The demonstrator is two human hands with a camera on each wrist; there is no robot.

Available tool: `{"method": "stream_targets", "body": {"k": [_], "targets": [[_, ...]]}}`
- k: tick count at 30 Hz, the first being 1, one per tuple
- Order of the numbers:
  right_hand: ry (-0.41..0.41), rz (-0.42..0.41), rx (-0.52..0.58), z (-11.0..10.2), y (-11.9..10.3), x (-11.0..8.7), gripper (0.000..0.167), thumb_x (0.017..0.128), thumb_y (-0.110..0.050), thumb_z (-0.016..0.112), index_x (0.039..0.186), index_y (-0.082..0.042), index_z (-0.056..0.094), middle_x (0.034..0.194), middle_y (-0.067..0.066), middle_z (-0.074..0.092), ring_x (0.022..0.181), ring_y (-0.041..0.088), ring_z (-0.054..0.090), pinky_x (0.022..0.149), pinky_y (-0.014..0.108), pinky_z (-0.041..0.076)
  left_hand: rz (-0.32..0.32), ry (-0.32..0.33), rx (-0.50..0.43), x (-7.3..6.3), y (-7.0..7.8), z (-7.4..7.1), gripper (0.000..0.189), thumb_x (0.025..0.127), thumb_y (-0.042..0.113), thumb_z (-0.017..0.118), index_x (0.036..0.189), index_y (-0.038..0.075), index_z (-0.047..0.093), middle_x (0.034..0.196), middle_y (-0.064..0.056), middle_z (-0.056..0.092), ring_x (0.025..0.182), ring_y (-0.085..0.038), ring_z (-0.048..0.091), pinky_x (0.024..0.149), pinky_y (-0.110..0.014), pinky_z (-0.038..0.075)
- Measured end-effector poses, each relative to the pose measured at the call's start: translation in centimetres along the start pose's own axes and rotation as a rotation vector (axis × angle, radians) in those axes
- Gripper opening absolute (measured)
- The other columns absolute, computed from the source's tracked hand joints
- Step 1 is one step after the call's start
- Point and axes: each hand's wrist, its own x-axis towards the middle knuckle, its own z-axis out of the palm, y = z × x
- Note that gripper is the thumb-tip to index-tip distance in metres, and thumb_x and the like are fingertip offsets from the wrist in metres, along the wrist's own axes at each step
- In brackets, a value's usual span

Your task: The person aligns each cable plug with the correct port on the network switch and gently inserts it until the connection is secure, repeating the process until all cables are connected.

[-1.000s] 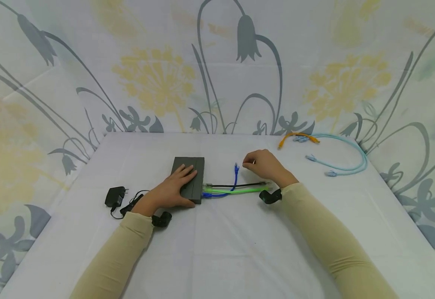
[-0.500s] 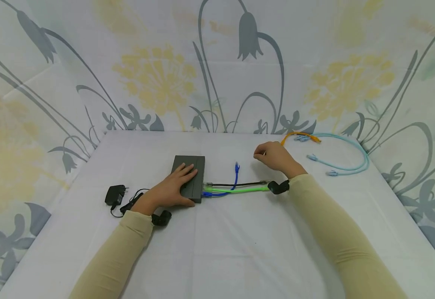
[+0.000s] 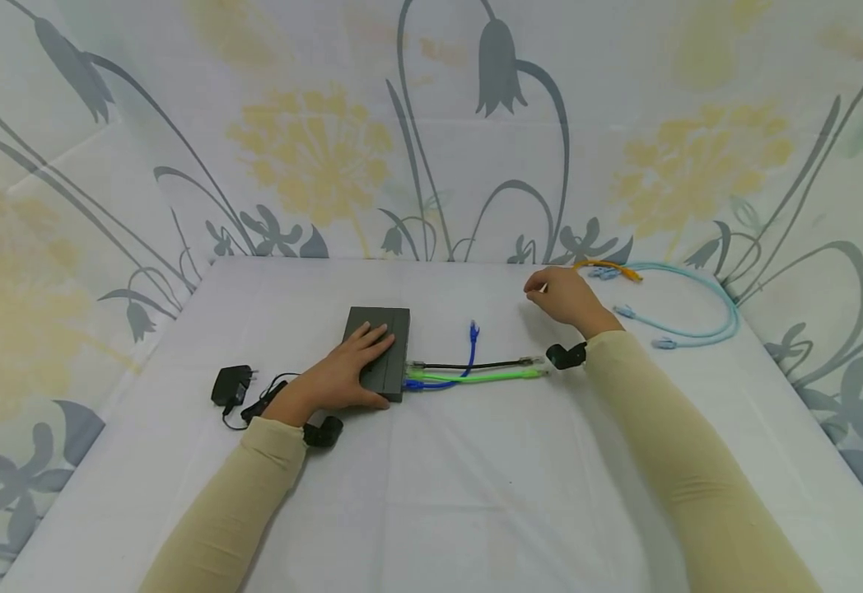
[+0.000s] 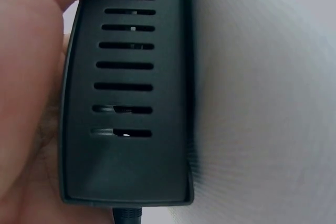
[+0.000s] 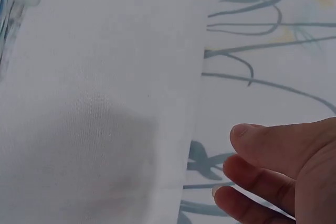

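Observation:
My left hand (image 3: pixel 335 377) rests on a dark grey network switch (image 3: pixel 396 354), fingers spread over its top and thumb at its front edge. In the left wrist view the slotted side of the switch (image 4: pixel 126 171) shows, with a black cord (image 4: pixel 127 215) coming from its end. From its right side extend a blue network cable (image 3: pixel 473 339), a black cable (image 3: pixel 476 365) and a bright green cable (image 3: pixel 506 375). My right hand (image 3: pixel 565 298) is raised over the cloth beyond the cable ends. Its fingers (image 5: pixel 257 179) are loosely bent, with nothing between them and the thumb.
An orange cable (image 3: pixel 627 272) lies at the back right, partly behind my right hand. Light blue network cables (image 3: pixel 731 317) curve beside it. To the left sits a black power adapter (image 3: pixel 231 385) with its cord. The white-clothed table (image 3: pixel 461 494) meets a flowered backdrop (image 3: pixel 431 165).
My right hand has moved right and away from me, from near the blue cable's loose end toward the orange cable. My left hand has stayed on the switch.

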Motion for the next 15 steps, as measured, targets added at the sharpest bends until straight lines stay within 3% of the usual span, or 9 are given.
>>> {"method": "stream_targets", "body": {"k": [6,15], "targets": [[-0.012,0.043,-0.02,-0.3,1.1,0.5,0.027,0.098,-0.017,0.056,0.118,-0.005,0.068,0.123,0.021,0.063,0.109,0.037,0.06,0.085,0.049,0.051,0.01,0.003,0.01,-0.1,-0.1,0.1,0.104,0.076,0.047,0.08,0.156,0.018,0.021,0.165,-0.003,0.01,0.152,-0.032,-0.002,0.117,-0.059,0.019],[0.009,0.031,-0.035,-0.8,2.4,1.1,0.028,0.097,-0.008,0.052,0.12,-0.001,0.066,0.13,0.026,0.056,0.118,0.043,0.053,0.093,0.054,0.047,0.018,0.017,0.019,-0.2,-0.1,0.1,0.103,0.076,0.046,0.08,0.156,0.017,0.022,0.164,-0.005,0.012,0.152,-0.034,0.0,0.116,-0.06,0.02]]}}
